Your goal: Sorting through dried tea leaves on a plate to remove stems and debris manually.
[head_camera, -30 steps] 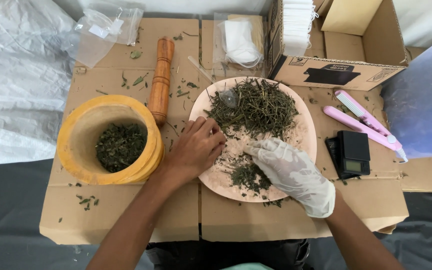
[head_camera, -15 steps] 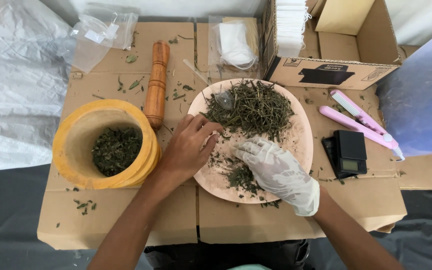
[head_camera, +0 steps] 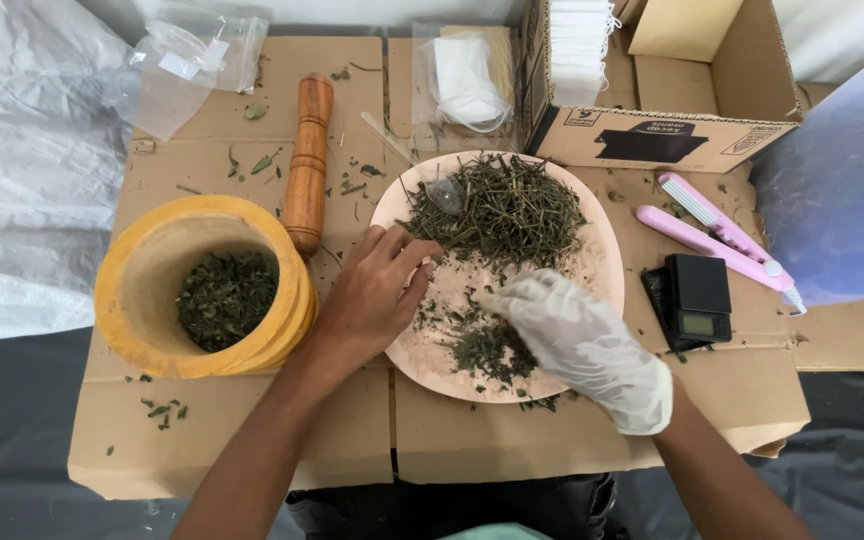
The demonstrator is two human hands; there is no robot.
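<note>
Dried herbs [head_camera: 500,208]: a heap of dark green stalks and leaf at the 12 o'clock half of my round pink plate [head_camera: 602,262], with a smaller pile of loose leaf [head_camera: 487,350] near its 6 o'clock rim.
Plate: it sits mid-bench, on the flattened cardboard [head_camera: 252,430] that covers the bench.
Left hand [head_camera: 372,290]: bare, resting on the plate's 9 o'clock edge; my fingers [head_camera: 414,250] are drawn narrow together, tips at the edge of the stalk heap, and I cannot tell whether they pinch anything.
Right hand [head_camera: 587,345]: in a white glove, over the plate's 4 o'clock part; my fingers here curl loosely, the tips pointing toward 10 o'clock and touching the scattered leaf between the two piles, with nothing clearly gripped.
Mortar [head_camera: 137,290]: yellow wooden bowl at 9 o'clock from the plate, just beside my left wrist, holding crushed green leaf [head_camera: 224,298].
Pestle [head_camera: 304,160]: brown wood, lying at 11 o'clock, its lower end touching the mortar's rim.
Pink sealer [head_camera: 717,232]: at 3 o'clock, beside a small black scale [head_camera: 697,298].
Cardboard box [head_camera: 672,95]: open, at 1 o'clock, white packets [head_camera: 577,45] standing inside.
Clear bags [head_camera: 187,60]: at the far 11 o'clock corner.
</note>
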